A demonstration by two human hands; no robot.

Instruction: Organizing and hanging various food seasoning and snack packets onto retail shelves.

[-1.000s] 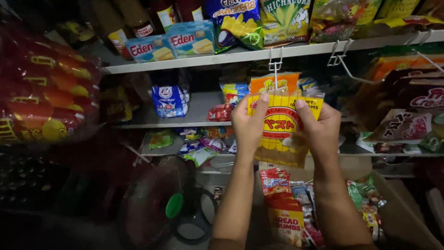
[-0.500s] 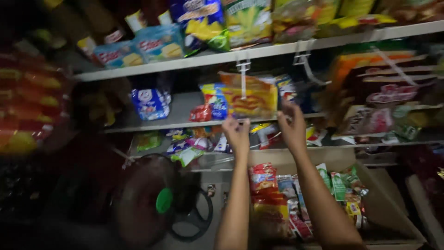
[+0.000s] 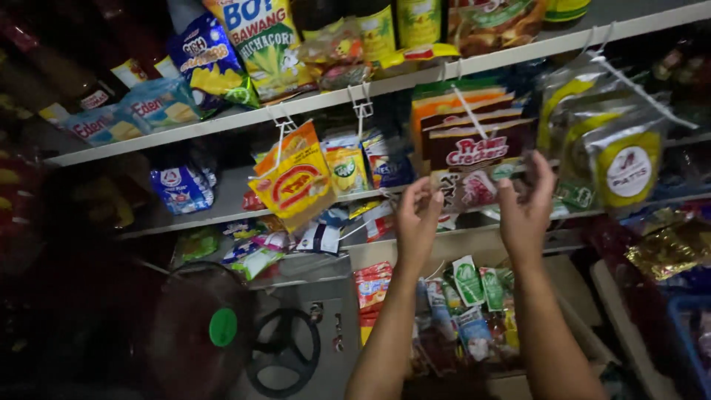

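I am looking at a dim shop wall of white shelves [image 3: 222, 122] packed with snack packs, with a dark fan [image 3: 200, 333] low on the left and a cardboard box [image 3: 570, 289] of sachets below the hands. Clips [image 3: 362, 110] hang off the top shelf's front edge, I judge so that packs can dangle in view of buyers. A yellow and red pack [image 3: 292, 181] hangs from one such clip, tilted, well left of both hands and touched by neither.

A stack of brown cracker packs [image 3: 474, 148] hangs from another hook, right behind the hands. My left hand [image 3: 418, 218] is raised in front of its lower edge, fingers [image 3: 415, 194] curled loosely with the tips close together, pinching nothing that I can see. My right hand [image 3: 527, 204] is up beside it, fingers [image 3: 544, 174] spread and slightly bent, empty, their tips near the cracker packs; whether they touch I cannot tell. Silver and yellow bags [image 3: 626, 167] hang to the right.
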